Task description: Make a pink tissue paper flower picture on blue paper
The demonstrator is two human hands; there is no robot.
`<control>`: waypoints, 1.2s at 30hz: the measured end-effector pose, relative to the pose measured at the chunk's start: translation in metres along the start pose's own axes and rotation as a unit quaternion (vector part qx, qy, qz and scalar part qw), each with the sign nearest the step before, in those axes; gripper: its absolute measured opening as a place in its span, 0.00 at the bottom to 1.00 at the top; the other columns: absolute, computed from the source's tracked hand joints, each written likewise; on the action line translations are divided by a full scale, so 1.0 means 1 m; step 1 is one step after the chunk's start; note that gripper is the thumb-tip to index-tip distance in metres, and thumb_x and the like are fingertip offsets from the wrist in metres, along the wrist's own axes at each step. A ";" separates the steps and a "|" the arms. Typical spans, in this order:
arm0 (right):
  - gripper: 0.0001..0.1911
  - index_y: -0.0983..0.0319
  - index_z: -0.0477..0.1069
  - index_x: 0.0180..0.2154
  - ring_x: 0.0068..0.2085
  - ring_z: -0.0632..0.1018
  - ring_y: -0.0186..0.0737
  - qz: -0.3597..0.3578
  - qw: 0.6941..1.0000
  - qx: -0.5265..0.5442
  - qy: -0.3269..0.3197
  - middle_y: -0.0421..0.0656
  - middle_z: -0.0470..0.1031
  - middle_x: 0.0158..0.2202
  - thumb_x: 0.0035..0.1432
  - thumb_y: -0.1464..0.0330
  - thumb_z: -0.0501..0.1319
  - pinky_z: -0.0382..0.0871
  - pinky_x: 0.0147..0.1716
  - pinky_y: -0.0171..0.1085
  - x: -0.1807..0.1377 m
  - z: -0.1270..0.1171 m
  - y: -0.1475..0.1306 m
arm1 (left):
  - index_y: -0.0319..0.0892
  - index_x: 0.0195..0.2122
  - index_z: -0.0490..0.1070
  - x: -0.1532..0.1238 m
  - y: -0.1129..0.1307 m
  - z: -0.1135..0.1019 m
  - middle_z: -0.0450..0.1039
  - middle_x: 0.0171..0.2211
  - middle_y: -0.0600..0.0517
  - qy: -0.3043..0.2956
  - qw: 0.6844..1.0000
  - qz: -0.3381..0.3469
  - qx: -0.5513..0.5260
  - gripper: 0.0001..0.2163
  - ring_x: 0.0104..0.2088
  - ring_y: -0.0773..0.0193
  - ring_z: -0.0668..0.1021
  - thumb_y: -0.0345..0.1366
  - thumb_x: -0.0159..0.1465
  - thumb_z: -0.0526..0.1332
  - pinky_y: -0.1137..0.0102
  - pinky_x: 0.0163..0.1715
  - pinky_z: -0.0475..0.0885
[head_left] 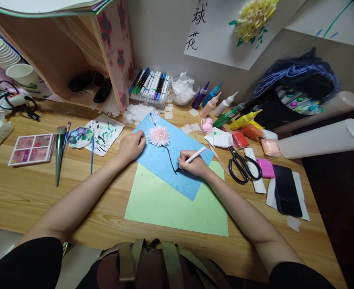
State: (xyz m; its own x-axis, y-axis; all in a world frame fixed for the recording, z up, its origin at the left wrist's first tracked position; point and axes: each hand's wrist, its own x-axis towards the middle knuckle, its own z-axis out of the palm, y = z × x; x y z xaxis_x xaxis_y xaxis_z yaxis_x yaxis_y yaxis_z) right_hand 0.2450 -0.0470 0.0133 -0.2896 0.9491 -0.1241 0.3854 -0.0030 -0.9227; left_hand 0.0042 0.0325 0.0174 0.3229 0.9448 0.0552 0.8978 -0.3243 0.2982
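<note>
My right hand grips a white marker pen, its tip down near the lower end of a dark curved line. The line runs on a blue sheet of paper from a fluffy pale pink flower toward the pen, with a short branch stroke at its bottom. Curled into a loose fist, my left hand rests on the left edge of the blue sheet, beside the flower. I see nothing in its fingers. Beneath the blue sheet lies a light green sheet.
Black-handled scissors and a dark phone lie to the right. Several paint bottles, a marker box and a bowl of tissues line the back. Brushes and a paint-stained tissue lie left.
</note>
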 end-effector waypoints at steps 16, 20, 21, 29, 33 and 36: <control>0.14 0.61 0.53 0.16 0.18 0.61 0.28 -0.018 0.999 -0.028 -0.032 0.34 0.60 0.14 0.47 0.72 0.56 0.52 0.20 0.31 -0.001 -0.002 -0.001 | 0.43 0.34 0.68 0.000 0.001 0.000 0.74 0.29 0.50 0.004 1.000 -0.003 -0.013 0.10 0.31 0.60 0.73 0.34 0.61 0.48 0.70 0.27 0.56; 0.14 0.61 0.53 0.16 0.18 0.60 0.27 -0.023 0.999 -0.026 -0.023 0.33 0.59 0.14 0.47 0.73 0.56 0.52 0.20 0.31 -0.001 -0.002 0.000 | 0.42 0.34 0.68 0.000 0.001 -0.001 0.74 0.30 0.50 -0.005 1.000 -0.004 0.004 0.10 0.31 0.61 0.74 0.34 0.62 0.48 0.69 0.26 0.56; 0.14 0.61 0.53 0.16 0.18 0.60 0.27 -0.023 0.999 -0.026 -0.021 0.33 0.59 0.14 0.47 0.73 0.56 0.52 0.19 0.31 -0.001 -0.002 0.001 | 0.42 0.34 0.68 0.000 0.001 -0.001 0.74 0.30 0.50 -0.006 1.000 -0.004 0.007 0.10 0.31 0.61 0.74 0.34 0.62 0.48 0.69 0.26 0.56; 0.14 0.61 0.57 0.18 0.20 0.66 0.30 -0.020 0.999 0.033 -0.006 0.36 0.66 0.16 0.52 0.69 0.58 0.58 0.21 0.31 0.000 -0.002 0.001 | 0.42 0.34 0.68 0.000 0.001 -0.001 0.74 0.30 0.50 -0.007 1.000 -0.003 0.005 0.10 0.31 0.61 0.73 0.34 0.62 0.48 0.70 0.26 0.56; 0.08 0.61 0.67 0.27 0.27 0.72 0.33 -0.016 0.997 0.070 0.036 0.38 0.72 0.25 0.52 0.64 0.61 0.64 0.27 0.32 0.004 -0.001 -0.001 | 0.43 0.34 0.68 0.000 -0.001 0.000 0.74 0.30 0.50 -0.004 1.000 0.001 -0.004 0.09 0.30 0.61 0.73 0.34 0.62 0.48 0.70 0.25 0.55; 0.09 0.60 0.70 0.34 0.32 0.74 0.35 -0.017 0.997 0.033 0.062 0.40 0.74 0.32 0.52 0.62 0.62 0.65 0.31 0.34 0.005 -0.001 -0.003 | 0.43 0.33 0.67 0.000 -0.001 -0.001 0.73 0.28 0.51 0.001 1.000 0.001 -0.006 0.09 0.29 0.61 0.73 0.34 0.62 0.48 0.69 0.25 0.54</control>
State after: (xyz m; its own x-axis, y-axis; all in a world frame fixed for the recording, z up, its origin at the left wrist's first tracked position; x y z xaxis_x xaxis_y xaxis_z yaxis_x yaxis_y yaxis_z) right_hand 0.2431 -0.0415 0.0156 -0.1896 0.9805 -0.0508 0.3181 0.0124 -0.9480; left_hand 0.0030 0.0324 0.0179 0.3244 0.9441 0.0584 0.8933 -0.3261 0.3092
